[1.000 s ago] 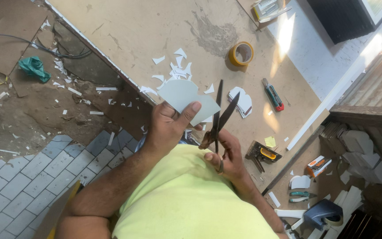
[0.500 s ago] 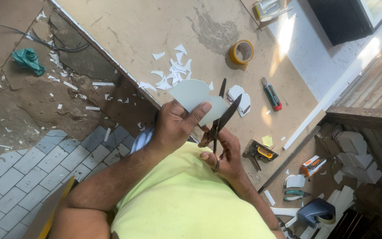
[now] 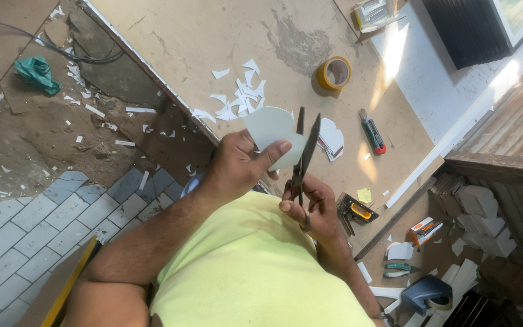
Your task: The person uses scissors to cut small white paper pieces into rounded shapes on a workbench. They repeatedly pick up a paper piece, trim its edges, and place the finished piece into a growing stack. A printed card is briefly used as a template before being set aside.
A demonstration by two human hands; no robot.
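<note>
My left hand (image 3: 240, 166) pinches a pale, curved-edged piece of card (image 3: 269, 128) between thumb and fingers, above the edge of a brown board table (image 3: 201, 36). My right hand (image 3: 315, 203) grips dark scissors (image 3: 305, 150) by the handles. The blades point up and stand a little apart at the card's right edge. Small white offcuts (image 3: 240, 97) lie on the board just beyond the card. My yellow shirt fills the lower part of the view.
On the board lie a roll of yellow tape (image 3: 334, 72), a red and black utility knife (image 3: 372, 133) and a stack of cut white shapes (image 3: 332, 138). A black and yellow tool (image 3: 355, 212) sits near my right wrist. Dirt ground with a green rag (image 3: 36, 71) and grey paving (image 3: 25, 224) are at left.
The scissors have swung from a slant to nearly upright against the card's right edge. Both hands stay on their things, and the view has shifted slightly.
</note>
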